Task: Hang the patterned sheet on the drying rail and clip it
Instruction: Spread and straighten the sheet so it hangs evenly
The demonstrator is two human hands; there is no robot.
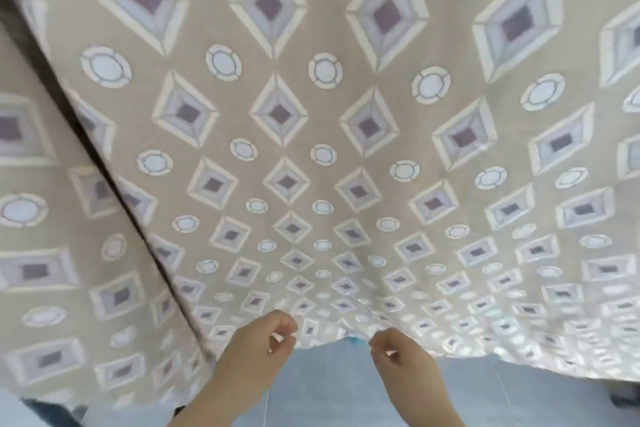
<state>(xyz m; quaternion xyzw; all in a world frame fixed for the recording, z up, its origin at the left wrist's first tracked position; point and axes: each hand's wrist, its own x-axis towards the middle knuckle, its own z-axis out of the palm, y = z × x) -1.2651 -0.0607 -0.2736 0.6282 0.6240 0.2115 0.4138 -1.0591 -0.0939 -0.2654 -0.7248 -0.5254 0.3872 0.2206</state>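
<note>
left hand [263, 347]: 6 o'clock, fingers curled, pinching lower hem of patterned sheet [322, 149].
right hand [401, 357]: 5 o'clock, near left hand, fingers curled, pinching same hem.
patterned sheet: beige, diamonds and circles, hanging, filling view from 6 up to 12 o'clock.
dark fold [104, 163]: diagonal, 10 to 7 o'clock.
floor [329, 388]: grey-blue, below hem.

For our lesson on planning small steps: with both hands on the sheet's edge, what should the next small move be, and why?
Probably draw the hands apart to pull the edge taut: the left hand and right hand each pinch the sheet close together, and the edge puckers between them.
</note>
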